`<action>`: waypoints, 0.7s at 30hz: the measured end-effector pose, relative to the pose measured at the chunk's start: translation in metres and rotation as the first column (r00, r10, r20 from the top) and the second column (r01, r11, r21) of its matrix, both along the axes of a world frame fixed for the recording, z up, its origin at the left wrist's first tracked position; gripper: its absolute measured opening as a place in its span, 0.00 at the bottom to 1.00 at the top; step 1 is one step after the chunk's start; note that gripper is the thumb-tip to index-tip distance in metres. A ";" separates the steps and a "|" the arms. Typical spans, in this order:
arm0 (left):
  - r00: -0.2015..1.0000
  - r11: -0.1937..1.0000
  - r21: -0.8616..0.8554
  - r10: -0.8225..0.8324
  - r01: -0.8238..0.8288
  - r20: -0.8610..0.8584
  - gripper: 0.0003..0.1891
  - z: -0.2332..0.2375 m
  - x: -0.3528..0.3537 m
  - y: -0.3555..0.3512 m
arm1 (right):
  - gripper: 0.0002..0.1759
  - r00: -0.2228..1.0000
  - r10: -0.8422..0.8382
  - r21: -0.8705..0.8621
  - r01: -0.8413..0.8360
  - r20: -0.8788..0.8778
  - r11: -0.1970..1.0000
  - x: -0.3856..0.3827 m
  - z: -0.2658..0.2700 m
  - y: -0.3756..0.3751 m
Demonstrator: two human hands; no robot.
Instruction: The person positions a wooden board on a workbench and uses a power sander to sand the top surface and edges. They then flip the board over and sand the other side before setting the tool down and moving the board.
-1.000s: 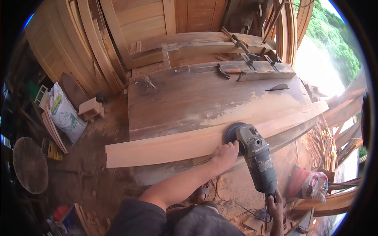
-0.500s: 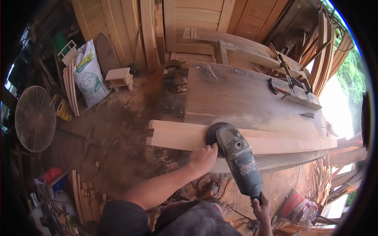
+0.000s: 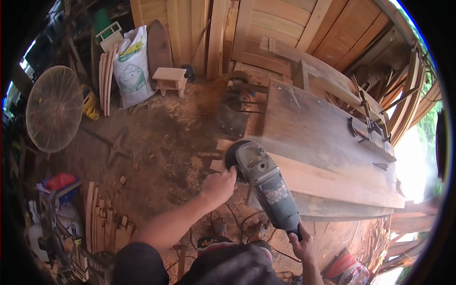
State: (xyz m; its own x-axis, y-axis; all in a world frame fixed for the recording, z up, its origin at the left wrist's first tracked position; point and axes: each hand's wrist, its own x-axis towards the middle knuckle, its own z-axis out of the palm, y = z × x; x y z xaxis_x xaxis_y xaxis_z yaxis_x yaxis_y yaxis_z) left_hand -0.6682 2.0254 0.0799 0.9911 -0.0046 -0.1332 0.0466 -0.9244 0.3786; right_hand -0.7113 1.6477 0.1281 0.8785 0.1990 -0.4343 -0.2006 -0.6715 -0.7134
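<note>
A grey-green angle grinder (image 3: 275,197) with a dark round disc (image 3: 232,156) lies over the notched left end of a pale wooden board (image 3: 332,180). The disc overlaps the board there and hides part of its end. My left hand (image 3: 219,185) is closed at the front of the tool, by the disc, where a side handle would sit under the fingers. Round the grinder's rear handle my right hand (image 3: 302,244) is wrapped. Beneath the board is a dusty wooden worktable (image 3: 323,123).
Clamps (image 3: 368,126) sit at the table's far right. A standing fan (image 3: 54,109), a white sack (image 3: 133,71) and a small wooden stool (image 3: 169,78) are on the left. Cords (image 3: 242,223) trail by my feet. Wood strips (image 3: 102,223) stand at lower left.
Both hands have moved the grinder left along the board, from its middle part to its left end. The view has turned left, so the background appears shifted right.
</note>
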 end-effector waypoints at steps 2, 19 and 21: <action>1.000 1.000 -0.002 0.026 -0.026 -0.002 0.18 0.002 -0.007 0.011 | 0.37 1.000 0.017 0.007 -0.017 -0.008 1.000 0.003 0.000 0.011; 0.994 0.993 -0.040 -0.107 0.107 -0.002 0.11 0.007 0.019 -0.084 | 0.47 0.989 -0.070 0.034 0.066 0.127 0.997 -0.031 -0.025 -0.093; 0.987 0.987 -0.038 -0.159 0.158 -0.005 0.09 0.005 0.029 -0.108 | 0.48 0.989 -0.108 0.028 0.106 0.099 0.994 -0.034 -0.018 -0.110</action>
State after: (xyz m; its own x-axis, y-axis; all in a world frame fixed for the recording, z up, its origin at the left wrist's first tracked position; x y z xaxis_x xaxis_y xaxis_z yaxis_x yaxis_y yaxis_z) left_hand -0.6393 1.9169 0.0853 0.9762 -0.1669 -0.1383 -0.0962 -0.9055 0.4132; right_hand -0.7452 1.5375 0.1100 0.9343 0.1106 -0.3390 -0.1966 -0.6334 -0.7484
